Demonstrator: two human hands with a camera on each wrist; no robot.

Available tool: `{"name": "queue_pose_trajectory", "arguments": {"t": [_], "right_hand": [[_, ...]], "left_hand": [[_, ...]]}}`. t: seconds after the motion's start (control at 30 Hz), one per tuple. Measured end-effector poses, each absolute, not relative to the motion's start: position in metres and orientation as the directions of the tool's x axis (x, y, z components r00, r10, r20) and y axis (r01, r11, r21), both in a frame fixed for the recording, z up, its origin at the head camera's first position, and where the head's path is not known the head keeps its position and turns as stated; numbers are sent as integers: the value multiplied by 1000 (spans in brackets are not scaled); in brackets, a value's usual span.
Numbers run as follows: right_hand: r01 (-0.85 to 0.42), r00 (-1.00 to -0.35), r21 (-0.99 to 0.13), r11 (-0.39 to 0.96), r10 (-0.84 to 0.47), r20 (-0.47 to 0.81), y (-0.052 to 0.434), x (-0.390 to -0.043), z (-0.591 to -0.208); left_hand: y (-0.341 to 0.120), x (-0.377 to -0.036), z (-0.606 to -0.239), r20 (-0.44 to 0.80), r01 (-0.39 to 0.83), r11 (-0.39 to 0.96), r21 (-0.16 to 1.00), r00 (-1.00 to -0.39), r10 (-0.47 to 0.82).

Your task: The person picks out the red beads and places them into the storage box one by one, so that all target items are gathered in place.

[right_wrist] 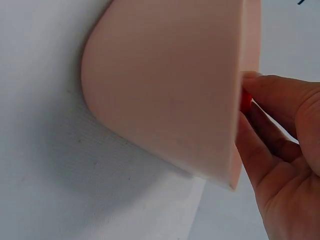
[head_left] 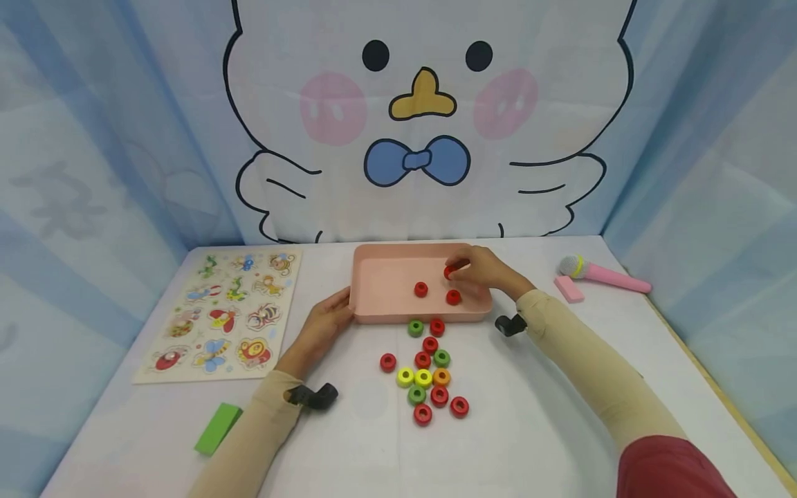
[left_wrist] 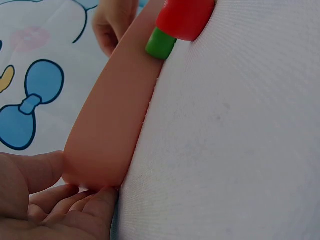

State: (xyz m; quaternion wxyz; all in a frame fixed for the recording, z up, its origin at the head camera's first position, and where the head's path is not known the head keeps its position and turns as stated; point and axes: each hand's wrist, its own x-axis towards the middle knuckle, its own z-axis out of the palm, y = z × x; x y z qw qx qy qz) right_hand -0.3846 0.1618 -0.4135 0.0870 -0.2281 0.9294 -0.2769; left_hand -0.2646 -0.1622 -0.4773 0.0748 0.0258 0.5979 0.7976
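Observation:
A pink tray (head_left: 386,266) lies at the table's middle back with two red rings (head_left: 420,289) (head_left: 453,297) in it. My right hand (head_left: 451,272) reaches over the tray's right part and pinches a third red ring (head_left: 448,272); the right wrist view shows a sliver of that ring (right_wrist: 245,101) behind the tray wall (right_wrist: 165,90). My left hand (head_left: 324,325) holds the tray's near left corner, thumb (left_wrist: 30,170) on one side and fingers (left_wrist: 90,205) on the other. Several red, green, yellow and orange rings (head_left: 426,366) lie loose in front of the tray.
An insect puzzle board (head_left: 224,315) lies at the left, a green block (head_left: 218,429) near the front left. At the right back are a pink toy microphone (head_left: 604,274) and a small pink block (head_left: 569,289). Blue curtain walls close in the table.

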Motion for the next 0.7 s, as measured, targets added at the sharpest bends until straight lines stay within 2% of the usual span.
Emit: {"name": "queue_pose_trajectory", "arguments": {"t": [0.27,0.53,0.7], "right_hand": [[-325,-880,-563,760,-462,-116,163,-393,-421],[-316,-879,-575,755,-461,-121,161,-394,-423],[-335,-888,-563,755,-453,-78,163,-388,-419]], "left_hand": [[-159,-263,-476,-61,-96,-252,963,-988,144],[-161,-264,-476,-44,-80,-264,961,-989,140],[-162,-264,-476,-69,-102,-247,964,-988,136]]}}
